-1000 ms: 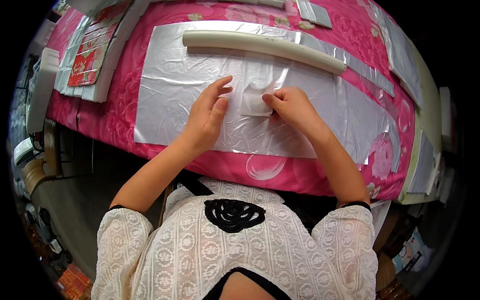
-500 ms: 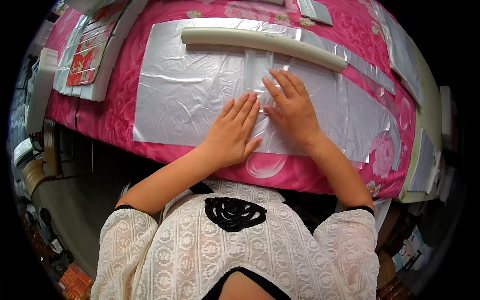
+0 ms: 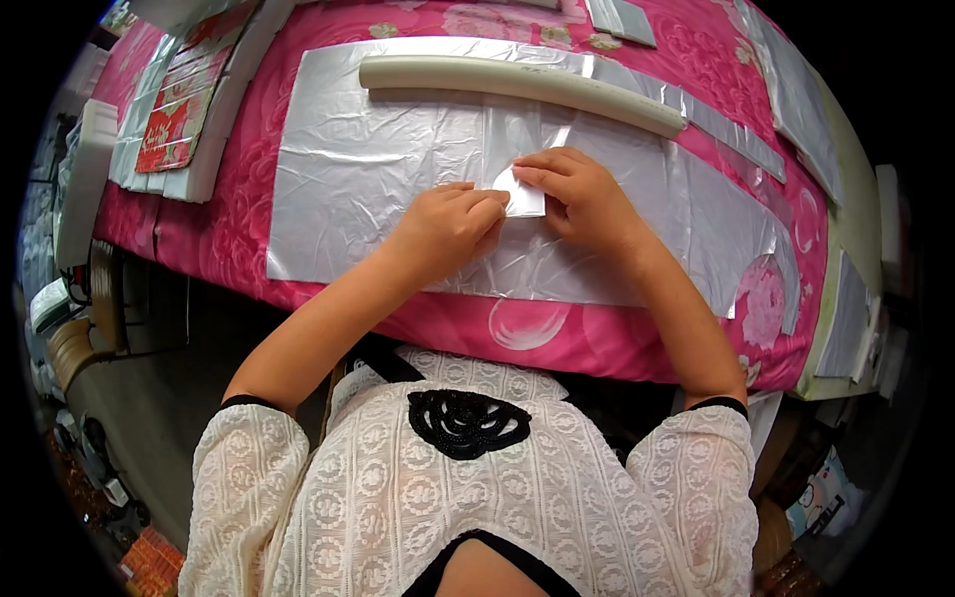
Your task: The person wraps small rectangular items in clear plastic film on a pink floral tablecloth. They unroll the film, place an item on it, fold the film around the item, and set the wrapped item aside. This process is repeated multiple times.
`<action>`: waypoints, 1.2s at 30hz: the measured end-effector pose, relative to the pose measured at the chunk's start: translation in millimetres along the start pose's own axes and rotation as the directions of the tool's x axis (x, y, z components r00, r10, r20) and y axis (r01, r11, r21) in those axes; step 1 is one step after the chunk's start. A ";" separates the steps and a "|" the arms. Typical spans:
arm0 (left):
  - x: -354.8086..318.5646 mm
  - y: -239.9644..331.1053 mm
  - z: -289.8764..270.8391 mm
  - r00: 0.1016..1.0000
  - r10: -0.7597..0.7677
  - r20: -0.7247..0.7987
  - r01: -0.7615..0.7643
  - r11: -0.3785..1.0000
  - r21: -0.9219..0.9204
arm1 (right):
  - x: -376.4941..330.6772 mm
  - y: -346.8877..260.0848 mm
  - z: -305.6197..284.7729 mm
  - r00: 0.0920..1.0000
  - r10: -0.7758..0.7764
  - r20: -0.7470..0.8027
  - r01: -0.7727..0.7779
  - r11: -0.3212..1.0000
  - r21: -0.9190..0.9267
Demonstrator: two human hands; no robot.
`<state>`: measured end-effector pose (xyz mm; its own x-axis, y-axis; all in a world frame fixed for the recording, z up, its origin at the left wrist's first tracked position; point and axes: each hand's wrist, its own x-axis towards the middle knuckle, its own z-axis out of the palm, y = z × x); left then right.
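A silvery white plastic sheet (image 3: pixel 348 189) lies wrinkled over the table in front of me. On its middle rests a narrow clear plastic strip (image 3: pixel 511 134), whose near end is folded up into a bright white flap (image 3: pixel 527 205). My left hand (image 3: pixel 450 234) pinches the flap's left edge with curled fingers. At the flap's upper right corner, my right hand (image 3: pixel 585 194) is closed with its fingertips pressed on the film. Beyond both hands, a long cream-coloured tube (image 3: pixel 527 80) lies across the sheet and the far part of the strip.
A pink flowered cloth (image 3: pixel 229 244) covers the table. At the left stand stacked white packs with a red packet (image 3: pixel 177 129) on top. Flat plastic packs (image 3: pixel 622 20) lie at the far edge, and more sheets (image 3: pixel 791 99) at the right. A wooden chair (image 3: pixel 85 338) stands lower left.
Both hands were lying flat with fingers stretched out on the film. Now their fingers are curled in, and the strip's near end is lifted and folded between them.
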<state>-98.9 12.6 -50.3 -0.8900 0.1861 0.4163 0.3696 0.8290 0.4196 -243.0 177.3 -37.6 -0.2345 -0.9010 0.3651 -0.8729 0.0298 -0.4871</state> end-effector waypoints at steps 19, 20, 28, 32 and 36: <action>14.6 8.1 -11.8 0.675 -0.702 0.227 0.716 0.549 -0.430 | 7.5 -25.7 -4.1 0.581 0.748 0.321 -0.808 0.483 0.337; 16.5 5.6 -13.1 0.658 -0.713 0.243 0.737 0.543 -0.402 | 11.7 -24.7 -5.7 0.529 0.764 0.369 -0.842 0.417 0.342; 17.1 15.9 1.7 0.978 -0.195 -0.074 0.202 0.973 0.109 | 19.9 -11.6 -6.9 0.471 0.728 0.498 -0.881 0.366 0.298; 16.9 23.9 31.2 0.955 -0.292 0.040 0.275 0.931 0.242 | 21.7 -7.9 -5.6 0.461 0.719 0.520 -0.887 0.373 0.271; 16.9 16.9 37.7 0.954 -0.297 0.051 0.281 0.938 0.205 | 17.2 -15.5 -4.3 0.479 0.747 0.460 -0.877 0.392 0.278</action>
<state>-117.8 49.6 -66.6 -0.9721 -0.0414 0.2310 0.0421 0.9376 0.3452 -235.3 163.3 -20.3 -0.5681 -0.6087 -0.5538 -0.0172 0.6816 -0.7315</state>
